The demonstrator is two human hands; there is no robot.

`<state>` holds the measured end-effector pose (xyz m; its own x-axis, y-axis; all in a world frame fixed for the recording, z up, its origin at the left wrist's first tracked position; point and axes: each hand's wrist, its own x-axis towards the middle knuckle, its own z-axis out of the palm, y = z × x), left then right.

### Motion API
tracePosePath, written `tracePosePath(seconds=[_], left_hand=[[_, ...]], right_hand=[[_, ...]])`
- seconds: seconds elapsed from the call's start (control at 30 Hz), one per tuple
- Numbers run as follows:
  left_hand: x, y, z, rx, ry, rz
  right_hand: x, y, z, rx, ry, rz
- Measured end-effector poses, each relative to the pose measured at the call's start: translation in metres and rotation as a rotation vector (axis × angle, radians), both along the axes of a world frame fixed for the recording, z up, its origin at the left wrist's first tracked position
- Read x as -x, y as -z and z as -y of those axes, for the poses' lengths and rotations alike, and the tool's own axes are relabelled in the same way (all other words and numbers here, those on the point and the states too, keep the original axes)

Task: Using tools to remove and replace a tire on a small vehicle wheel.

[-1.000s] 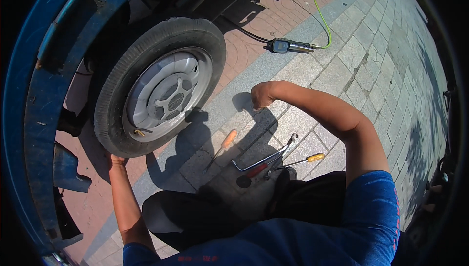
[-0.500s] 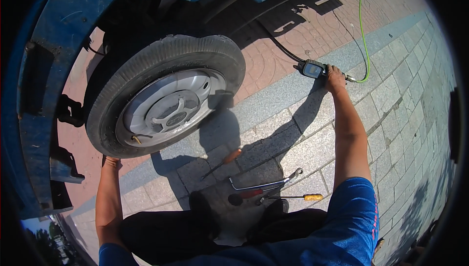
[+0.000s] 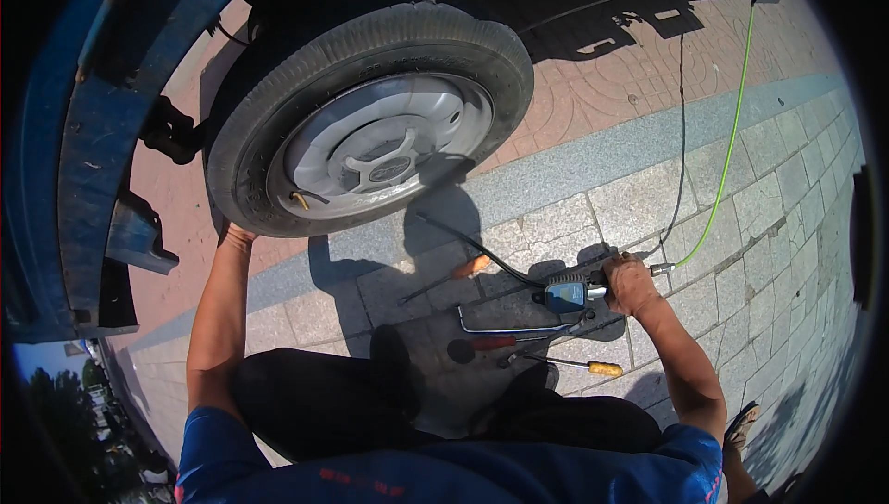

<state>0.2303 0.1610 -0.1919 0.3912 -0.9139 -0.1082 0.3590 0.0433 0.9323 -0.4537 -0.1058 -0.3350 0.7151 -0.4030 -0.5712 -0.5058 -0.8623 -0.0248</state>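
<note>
A wheel with a worn black tyre (image 3: 370, 50) and a silver steel rim (image 3: 319, 152) stands tilted in front of me, under the blue vehicle body. Its valve stem (image 3: 301, 199) sticks out near the rim's lower left. My left hand (image 3: 239, 234) is against the tyre's lower edge, its fingers hidden behind the rubber. Off to the right, my right hand (image 3: 632, 284) is wrapped round a tyre inflator with a boxy gauge (image 3: 566, 296), held above the paving. A short black hose (image 3: 495, 259) runs from the inflator toward the wheel, its tip apart from the valve.
A green air hose (image 3: 736, 134) runs from the inflator to the far right. Near my knees lie an L-shaped wrench (image 3: 514, 330), a red-handled tool (image 3: 493, 343), a yellow-handled screwdriver (image 3: 604, 369) and an orange-handled screwdriver (image 3: 470, 267). A person's sandalled foot (image 3: 743, 425) is at right.
My right hand has drawn the inflator nearer to me, and its black hose now points toward the rim. The left hand stays at the tyre. The view has shifted.
</note>
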Motion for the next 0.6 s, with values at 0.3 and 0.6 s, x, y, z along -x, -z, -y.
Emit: tracePosePath(seconds=[0.3,0.6], left_hand=[[0.043,-0.02,0.027,-0.306,-0.43,-0.021],[0.063,-0.035,0.037,-0.398,-0.461,-0.122]], right_hand=[[-0.06,-0.106,-0.089,-0.072,-0.095,0.185],[-0.109,-0.058,-0.137,-0.133,0.058,0.425]])
